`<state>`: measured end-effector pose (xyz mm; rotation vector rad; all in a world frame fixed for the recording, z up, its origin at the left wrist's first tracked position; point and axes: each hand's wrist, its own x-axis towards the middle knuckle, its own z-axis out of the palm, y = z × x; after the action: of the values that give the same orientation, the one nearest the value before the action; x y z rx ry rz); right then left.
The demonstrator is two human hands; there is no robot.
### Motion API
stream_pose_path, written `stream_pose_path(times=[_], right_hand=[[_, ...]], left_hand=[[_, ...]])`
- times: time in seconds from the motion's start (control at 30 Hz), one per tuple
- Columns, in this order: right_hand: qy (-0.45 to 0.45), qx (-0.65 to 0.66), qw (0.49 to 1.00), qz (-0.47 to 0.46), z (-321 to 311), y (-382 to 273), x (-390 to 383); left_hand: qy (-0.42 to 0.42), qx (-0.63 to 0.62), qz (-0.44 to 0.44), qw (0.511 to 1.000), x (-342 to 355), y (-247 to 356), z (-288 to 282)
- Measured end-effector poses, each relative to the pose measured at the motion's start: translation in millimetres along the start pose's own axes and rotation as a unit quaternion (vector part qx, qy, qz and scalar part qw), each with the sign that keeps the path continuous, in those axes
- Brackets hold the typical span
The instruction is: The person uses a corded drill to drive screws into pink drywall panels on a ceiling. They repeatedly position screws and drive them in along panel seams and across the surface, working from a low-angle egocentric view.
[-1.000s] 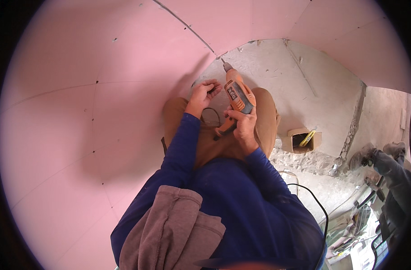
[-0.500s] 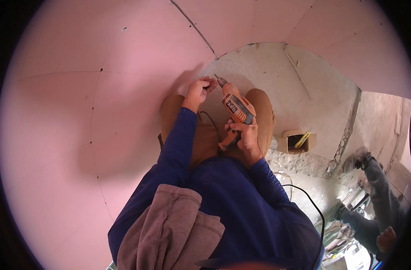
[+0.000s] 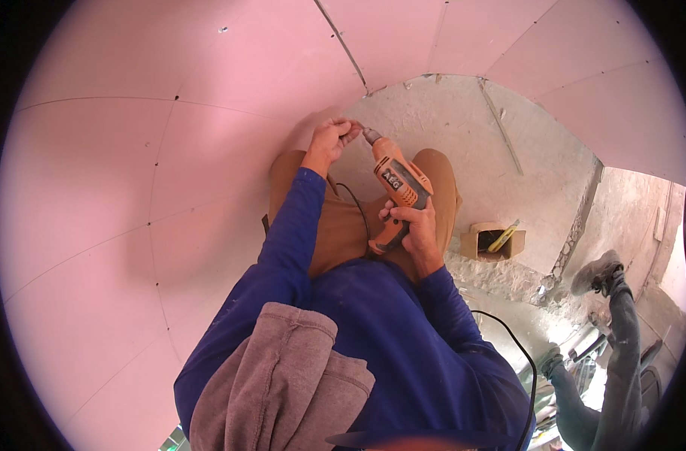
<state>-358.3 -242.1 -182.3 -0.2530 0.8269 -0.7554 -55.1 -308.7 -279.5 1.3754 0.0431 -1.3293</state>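
Drill [image 3: 404, 184] a little up and right of frame centre, orange and dark grey, nose toward the top, tilted slightly left. Right hand [image 3: 422, 229]: fingers closed round its grip. Left hand [image 3: 328, 143], upper middle: fingers drawn together by the drill's tip; cannot tell if they hold anything small. Pink panels [image 3: 95, 173] fill the left and top. Right of centre on the floor [image 3: 448, 113]: open box [image 3: 469, 246], yellow cutter [image 3: 504, 236] sticking out. Lower right: another person's legs [image 3: 623, 331]
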Motion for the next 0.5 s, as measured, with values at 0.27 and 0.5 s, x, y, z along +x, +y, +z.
stream_pose_path(times=[0.27,0.5], right_hand=[[0.000,-0.002,1.000,0.016,-0.6,-0.8,-0.3],[-0.017,0.001,1.000,0.019,-3.8,0.7,4.1]], left_hand=[[-0.006,-0.033,-0.017,0.999,13.5,-2.7,-12.9],[0.000,-0.023,-0.005,1.000,15.2,-2.2,-14.2]])
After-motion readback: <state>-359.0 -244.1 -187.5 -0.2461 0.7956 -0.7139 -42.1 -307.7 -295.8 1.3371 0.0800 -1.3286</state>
